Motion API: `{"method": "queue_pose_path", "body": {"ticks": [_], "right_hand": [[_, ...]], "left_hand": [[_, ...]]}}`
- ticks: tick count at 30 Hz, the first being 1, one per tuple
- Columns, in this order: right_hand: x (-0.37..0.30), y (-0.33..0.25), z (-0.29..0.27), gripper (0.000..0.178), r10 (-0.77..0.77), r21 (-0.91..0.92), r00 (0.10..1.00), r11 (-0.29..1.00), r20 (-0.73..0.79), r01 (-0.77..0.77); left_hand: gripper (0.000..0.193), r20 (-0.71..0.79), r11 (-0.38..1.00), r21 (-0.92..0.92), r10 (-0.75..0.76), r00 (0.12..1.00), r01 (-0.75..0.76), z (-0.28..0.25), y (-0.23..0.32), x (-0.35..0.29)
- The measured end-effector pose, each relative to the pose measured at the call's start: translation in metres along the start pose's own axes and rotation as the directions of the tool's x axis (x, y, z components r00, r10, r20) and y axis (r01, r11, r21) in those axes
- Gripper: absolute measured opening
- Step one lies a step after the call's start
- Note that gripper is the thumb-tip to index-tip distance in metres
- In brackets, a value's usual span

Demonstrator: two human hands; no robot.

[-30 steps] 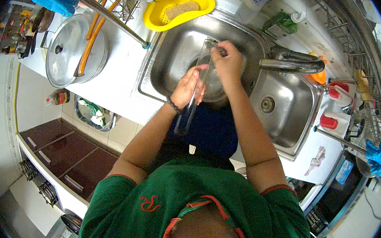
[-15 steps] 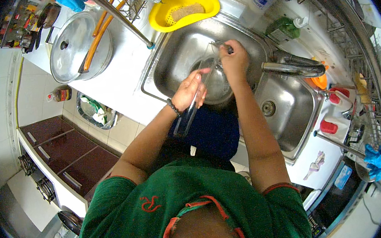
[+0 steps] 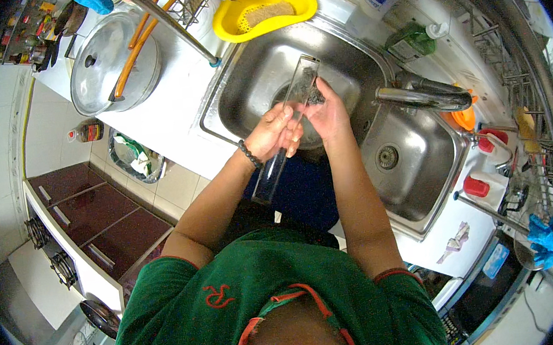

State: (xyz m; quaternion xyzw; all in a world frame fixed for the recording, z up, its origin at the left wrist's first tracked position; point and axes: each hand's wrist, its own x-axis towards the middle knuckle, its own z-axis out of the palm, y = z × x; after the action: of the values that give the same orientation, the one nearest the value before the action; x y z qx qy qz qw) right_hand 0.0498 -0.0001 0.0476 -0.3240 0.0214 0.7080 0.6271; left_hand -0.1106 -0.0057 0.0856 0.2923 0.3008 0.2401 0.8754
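Here at the sink, the left hand (image 3: 277, 132) has its fingers wrapped round the middle of a clear container (image 3: 269, 181), long and boxy, tilted across the centre of the frame. One end of it leans over the large basin (image 3: 247, 84), the other points down toward the lower middle, in front of the dark trousers. A dark beaded bracelet (image 3: 247, 154) circles that wrist. And the right hand (image 3: 330, 118)! Thumb up, palm turned inward, it holds a dark scrubber (image 3: 315, 94) right by the container's upper part; its fingers are partly hidden, so their exact grip I can't make out. Just right of that hand sits the metal faucet (image 3: 410, 98), with the smaller basin (image 3: 419, 181) below it, right of centre. Top centre, a yellow strainer (image 3: 227, 24) carries a brown sponge (image 3: 270, 13) at the sink's edge. Upper left, orange-handled utensils (image 3: 127, 70) lie across a lidded pot (image 3: 89, 88). Upper right, a green bottle (image 3: 413, 45) stands near the wall.
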Motion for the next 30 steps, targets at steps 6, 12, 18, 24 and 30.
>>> {"method": "queue_pose_path", "body": {"ticks": [6, 12, 18, 24, 30], "right_hand": [[0.010, -0.004, 0.005, 0.020, 0.039, 0.207, 0.995, 0.977, 0.093, -0.057], [-0.007, 0.004, 0.010, 0.022, -0.030, 0.042, 0.976, 0.999, 0.216, 0.021], [0.011, -0.010, -0.004, 0.019, -0.067, -0.069, 0.998, 0.995, 0.001, 0.066], [-0.015, 0.002, -0.003, 0.020, 0.031, 0.000, 0.981, 0.999, 0.192, -0.032], [0.010, -0.013, -0.017, 0.029, -0.260, -0.682, 0.949, 0.662, 0.179, 0.310]], "left_hand": [[0.045, 0.041, 0.982, -0.152, -0.109, 0.993, 0.114, -0.007, -0.008, -0.001], [0.046, 0.001, 0.972, -0.218, -0.083, 0.997, 0.081, -0.005, -0.007, -0.001], [0.046, -0.010, 0.921, -0.315, -0.245, 0.970, 0.229, 0.008, -0.010, 0.000], [0.050, -0.046, 0.965, -0.139, -0.229, 0.972, 0.221, 0.010, 0.003, 0.002], [0.049, -0.163, 0.944, -0.235, -0.275, 0.947, 0.234, 0.021, -0.001, 0.005]]}}
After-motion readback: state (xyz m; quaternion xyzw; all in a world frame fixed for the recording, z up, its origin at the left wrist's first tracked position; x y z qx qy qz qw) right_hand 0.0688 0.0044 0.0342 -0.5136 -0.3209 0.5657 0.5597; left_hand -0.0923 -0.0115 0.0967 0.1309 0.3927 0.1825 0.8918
